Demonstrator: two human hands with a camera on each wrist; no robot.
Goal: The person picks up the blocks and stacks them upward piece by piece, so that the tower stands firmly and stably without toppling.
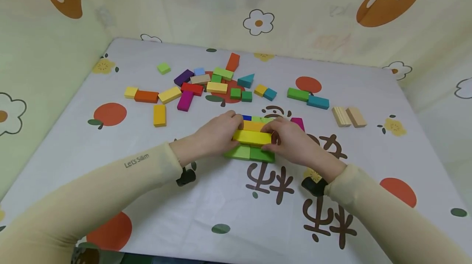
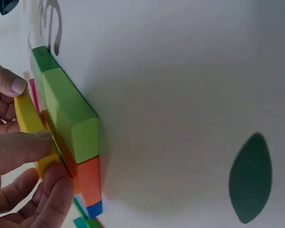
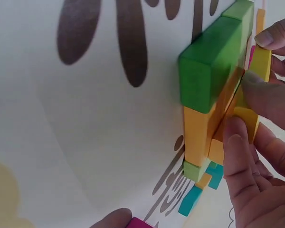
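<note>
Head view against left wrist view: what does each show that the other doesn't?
Only the head view shows the purple block, the lettered sleeve and the white flower print on the back cloth. Only the left wrist view shows the orange end face in the block structure's left side. Both show the left hand and right hand holding the yellow block, plus the light green block and darker green block.
</note>
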